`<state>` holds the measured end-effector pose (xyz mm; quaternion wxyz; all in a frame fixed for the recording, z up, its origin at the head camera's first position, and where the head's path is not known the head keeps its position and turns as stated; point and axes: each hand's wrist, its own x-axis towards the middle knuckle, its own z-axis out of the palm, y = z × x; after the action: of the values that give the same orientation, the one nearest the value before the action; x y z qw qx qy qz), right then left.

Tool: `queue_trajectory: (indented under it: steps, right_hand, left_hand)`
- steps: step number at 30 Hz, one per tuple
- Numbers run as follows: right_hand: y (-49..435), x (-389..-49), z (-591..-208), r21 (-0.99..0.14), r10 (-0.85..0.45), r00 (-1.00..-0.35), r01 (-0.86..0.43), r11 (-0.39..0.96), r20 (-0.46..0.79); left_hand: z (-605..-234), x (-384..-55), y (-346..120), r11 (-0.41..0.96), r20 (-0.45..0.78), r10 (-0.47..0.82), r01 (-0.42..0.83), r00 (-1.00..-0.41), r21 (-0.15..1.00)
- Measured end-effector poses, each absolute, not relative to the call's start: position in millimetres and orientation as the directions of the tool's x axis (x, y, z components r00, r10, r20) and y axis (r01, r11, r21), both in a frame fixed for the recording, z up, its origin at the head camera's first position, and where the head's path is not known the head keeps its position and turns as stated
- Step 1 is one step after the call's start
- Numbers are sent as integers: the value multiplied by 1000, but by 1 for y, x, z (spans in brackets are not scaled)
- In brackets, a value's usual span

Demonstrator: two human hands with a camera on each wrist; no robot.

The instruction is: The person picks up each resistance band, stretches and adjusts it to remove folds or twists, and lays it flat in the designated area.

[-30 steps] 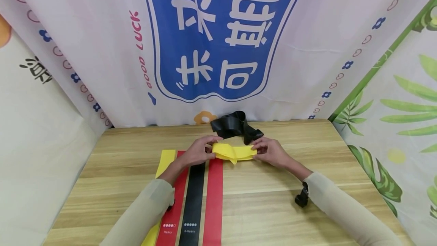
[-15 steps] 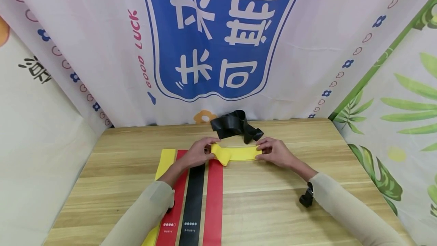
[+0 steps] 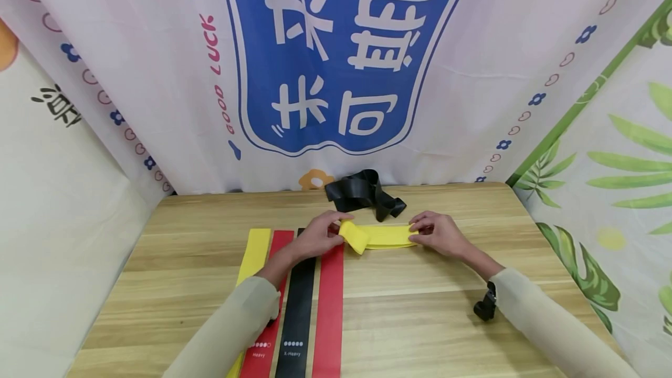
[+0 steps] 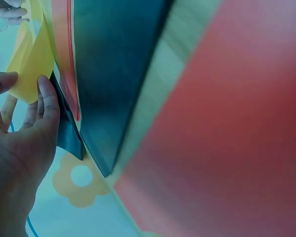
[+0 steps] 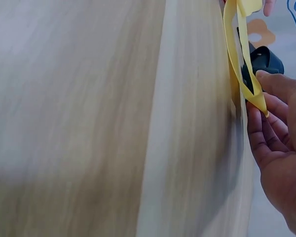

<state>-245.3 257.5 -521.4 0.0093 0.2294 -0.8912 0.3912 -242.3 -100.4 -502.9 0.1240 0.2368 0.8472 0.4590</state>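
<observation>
A yellow resistance band [image 3: 389, 236] is stretched sideways between both hands, folded into a flat loop just above the table. My left hand [image 3: 320, 236] pinches its left end, where a flap of the band turns down; in the left wrist view the yellow band [image 4: 33, 69] passes between thumb and fingers. At the other end, my right hand [image 3: 441, 235] pinches the band between thumb and fingertips. The right wrist view shows the loop's two layers [image 5: 230, 44] meeting at the fingers of the right hand [image 5: 286, 133].
Flat resistance bands lie lengthwise under my left arm: yellow [image 3: 256, 249], red marked Heavy [image 3: 257, 360], black marked X-Heavy [image 3: 296, 319] and another red [image 3: 328, 308]. A crumpled black band [image 3: 362, 191] lies at the table's back edge, against the printed curtain [image 3: 446, 150].
My right hand has moved right, drawing the yellow band longer and straighter. Lately the left hand has shifted right too, and the band's flap has moved toward the left hand.
</observation>
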Motion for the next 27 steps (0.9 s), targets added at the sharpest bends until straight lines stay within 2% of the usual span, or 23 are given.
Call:
queue_trajectory:
  steps: [12, 21, 27]
  right_hand:
    - [287, -239, -522, -675, -375, -915, -370, 638, 147]
    - [302, -236, -521, -671, -354, -928, -337, 660, 118]
    - [303, -234, -523, -665, -351, -931, -327, 671, 104]
  left_hand:
    - [-502, -230, -77, 466, 30, 589, 370, -808, 803]
    - [-501, -227, -65, 471, 5, 603, 361, -798, 805]
    - [-499, -226, -61, 526, -41, 625, 381, -780, 760]
